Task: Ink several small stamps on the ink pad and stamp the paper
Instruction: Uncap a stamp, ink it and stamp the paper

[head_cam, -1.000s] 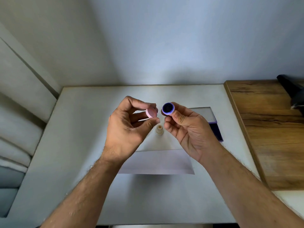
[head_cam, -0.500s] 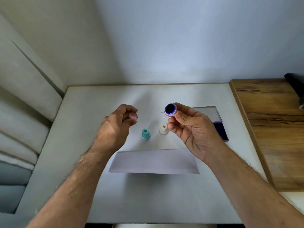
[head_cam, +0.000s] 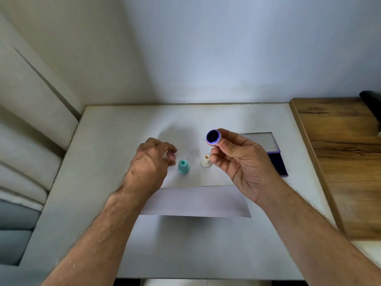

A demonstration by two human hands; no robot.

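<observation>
The right hand point(head_cam: 243, 162) pinches a purple stamp point(head_cam: 213, 137) above the paper point(head_cam: 198, 201), its dark face turned up, probably for checking the ink, while the left hand point(head_cam: 152, 164), fingers curled around a pink cap point(head_cam: 171, 155), lowers beside the teal stamp point(head_cam: 183, 166).

The left hand point(head_cam: 151, 162) hovers knuckles-up, fingers curled round a small pink cap point(head_cam: 171, 155). At its 3 o'clock, the right hand point(head_cam: 241, 162), palm up, pinches a purple stamp point(head_cam: 213, 137) at its fingertips.
</observation>
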